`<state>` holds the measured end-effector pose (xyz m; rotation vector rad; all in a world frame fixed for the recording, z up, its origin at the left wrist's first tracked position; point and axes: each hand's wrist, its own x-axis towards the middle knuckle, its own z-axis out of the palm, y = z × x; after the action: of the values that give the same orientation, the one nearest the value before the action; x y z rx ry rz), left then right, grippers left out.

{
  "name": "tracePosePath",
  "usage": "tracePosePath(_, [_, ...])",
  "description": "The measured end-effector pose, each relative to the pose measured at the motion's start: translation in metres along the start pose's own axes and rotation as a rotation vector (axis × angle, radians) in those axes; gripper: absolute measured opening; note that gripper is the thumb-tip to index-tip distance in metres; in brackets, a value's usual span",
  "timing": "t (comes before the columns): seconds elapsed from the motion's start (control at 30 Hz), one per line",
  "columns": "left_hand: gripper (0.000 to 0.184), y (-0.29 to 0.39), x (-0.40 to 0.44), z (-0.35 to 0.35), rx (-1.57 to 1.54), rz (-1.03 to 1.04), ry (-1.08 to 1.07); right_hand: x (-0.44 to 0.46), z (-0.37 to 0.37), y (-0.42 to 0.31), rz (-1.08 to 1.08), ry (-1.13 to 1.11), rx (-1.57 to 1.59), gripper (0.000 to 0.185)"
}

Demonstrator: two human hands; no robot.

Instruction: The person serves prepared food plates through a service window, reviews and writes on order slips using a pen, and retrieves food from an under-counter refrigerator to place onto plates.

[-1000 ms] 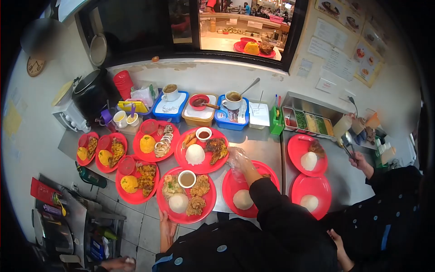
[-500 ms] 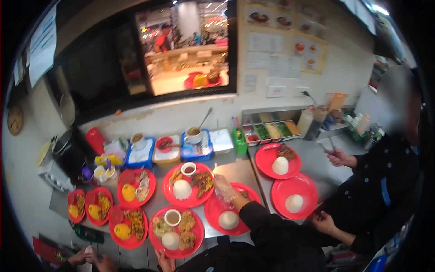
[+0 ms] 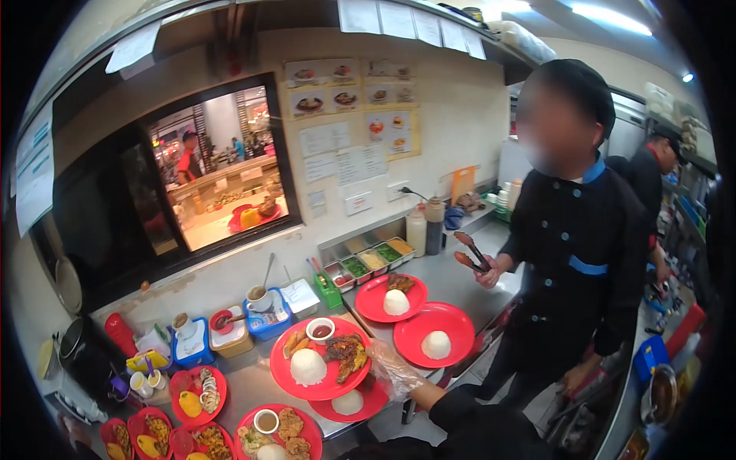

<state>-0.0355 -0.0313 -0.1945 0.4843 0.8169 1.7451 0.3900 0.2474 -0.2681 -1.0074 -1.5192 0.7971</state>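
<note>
A red plate (image 3: 285, 370) of rice (image 3: 308, 367), browned meat (image 3: 346, 355) and a sauce cup (image 3: 320, 330) is gripped at its right rim by a right hand (image 3: 395, 371) in a clear plastic glove, partly over a second red plate (image 3: 375, 401); the left hand's grip cannot be told. Across the steel counter (image 3: 477, 282), tongs (image 3: 474, 250) are held with parted tips by a person (image 3: 571, 230) in dark uniform.

A red plate (image 3: 322, 389) bearing rice (image 3: 308, 367), browned meat (image 3: 348, 355) and a sauce cup (image 3: 320, 330) faces up between front and back edges of the worktop (image 3: 257, 373)
</note>
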Motion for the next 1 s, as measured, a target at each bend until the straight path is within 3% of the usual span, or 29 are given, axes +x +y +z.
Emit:
tracePosePath(0.07, [0.052,0.005,-0.001,-0.001,0.0,0.006,-0.028,-0.04,-0.016,-0.17,0.359,0.235,0.507,0.021])
tracePosePath(0.1, [0.052,0.008,-0.002,-0.001,-0.005,0.013,-0.042,-0.048,-0.025,-0.138,0.303,0.243,0.488,0.017])
tracePosePath(0.13, [0.052,0.011,-0.002,-0.003,-0.011,0.022,-0.053,-0.055,-0.023,-0.257,0.324,0.317,0.506,0.014])
tracePosePath(0.17, [0.052,0.015,-0.003,-0.004,-0.024,0.037,-0.069,-0.051,-0.031,-0.204,0.251,0.351,0.4,0.011])
tracePosePath(0.2, [0.052,0.02,-0.004,-0.005,-0.043,0.053,-0.087,-0.056,-0.036,-0.272,0.421,0.347,0.486,0.01])
tracePosePath(0.23, [0.052,0.023,-0.007,-0.006,-0.048,0.072,-0.102,-0.05,-0.034,-0.254,0.33,0.492,0.544,0.008])
tracePosePath(0.27, [0.05,0.041,-0.014,0.021,-0.088,0.041,-0.065,-0.035,-0.056,-0.201,-0.023,0.325,-0.036,0.004])
tracePosePath(0.33, [0.045,0.057,-0.008,0.035,-0.096,0.044,-0.028,-0.015,-0.051,-0.254,0.283,0.442,0.509,0.002])
tracePosePath(0.4, [0.045,0.079,-0.003,0.061,-0.088,0.032,-0.002,0.007,-0.059,-0.259,0.238,0.406,0.585,0.006])
tracePosePath(0.47, [0.043,0.091,0.001,0.077,-0.07,0.063,0.031,0.023,-0.024,-0.349,0.223,0.367,0.721,0.008])
tracePosePath(0.6, [0.04,0.122,0.034,0.111,-0.086,0.045,0.049,0.118,-0.033,-0.307,0.24,0.334,0.788,0.019])
tracePosePath(0.67, [0.041,0.131,0.054,0.115,-0.069,0.039,0.028,0.153,-0.015,-0.327,0.228,0.321,0.674,0.019])
tracePosePath(0.73, [0.042,0.142,0.071,0.127,-0.066,0.061,0.041,0.193,0.024,-0.354,0.129,0.262,0.787,0.016])
tracePosePath(0.8, [0.042,0.156,0.118,0.139,-0.058,0.106,0.045,0.307,0.033,-0.269,0.071,0.192,0.727,0.014])
tracePosePath(0.9, [0.042,0.167,0.153,0.142,-0.041,0.116,0.111,0.406,0.073,-0.219,0.085,0.246,0.719,0.012])
tracePosePath(0.97, [0.041,0.175,0.175,0.148,-0.045,0.134,0.169,0.466,0.109,-0.188,0.041,0.306,0.542,0.023])
tracePosePath(1.0, [0.041,0.18,0.185,0.152,-0.052,0.142,0.207,0.499,0.126,-0.162,-0.084,0.181,0.659,0.021])
